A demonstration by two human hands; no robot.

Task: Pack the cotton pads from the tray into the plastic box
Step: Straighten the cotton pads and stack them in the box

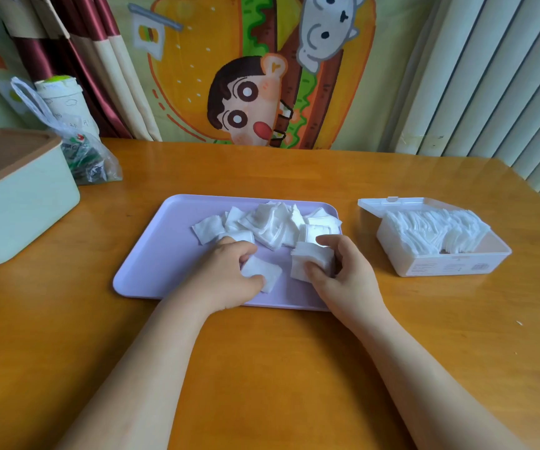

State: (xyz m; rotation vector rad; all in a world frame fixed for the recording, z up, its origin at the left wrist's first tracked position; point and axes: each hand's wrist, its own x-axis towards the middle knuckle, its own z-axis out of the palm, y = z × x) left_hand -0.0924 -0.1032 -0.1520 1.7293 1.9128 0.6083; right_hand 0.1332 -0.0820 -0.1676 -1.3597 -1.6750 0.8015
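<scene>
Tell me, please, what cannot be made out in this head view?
- How many pads are in the stack that the right hand grips: the edges are too fine to count.
- The single pad that the left hand pinches: partly covered by the fingers.
- The plastic box label: the print is too small to read.
- The lidded bin: cut off by the left edge, contents hidden under its lid.
</scene>
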